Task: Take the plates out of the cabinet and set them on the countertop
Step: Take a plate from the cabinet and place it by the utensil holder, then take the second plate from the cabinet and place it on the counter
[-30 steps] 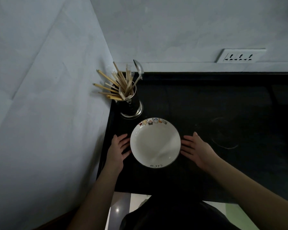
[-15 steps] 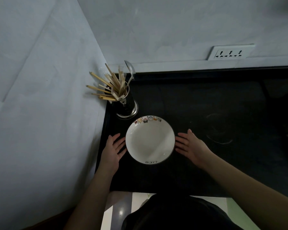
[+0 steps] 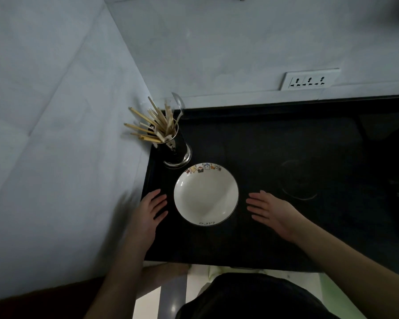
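Round white plate with little pictures on rim [image 3: 206,194] sits on black desk [image 3: 286,143] near left edge. Left hand [image 3: 149,210] and right hand [image 3: 271,209] flat beside it, fingers straight, holding nothing, not touching plate.

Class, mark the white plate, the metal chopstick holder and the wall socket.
white round plate with painted rim [image 3: 205,199]: head view, bare centre.
dark metal chopstick holder [image 3: 179,149]: head view, side wall.
white wall socket [image 3: 309,79]: head view, faceplate middle.
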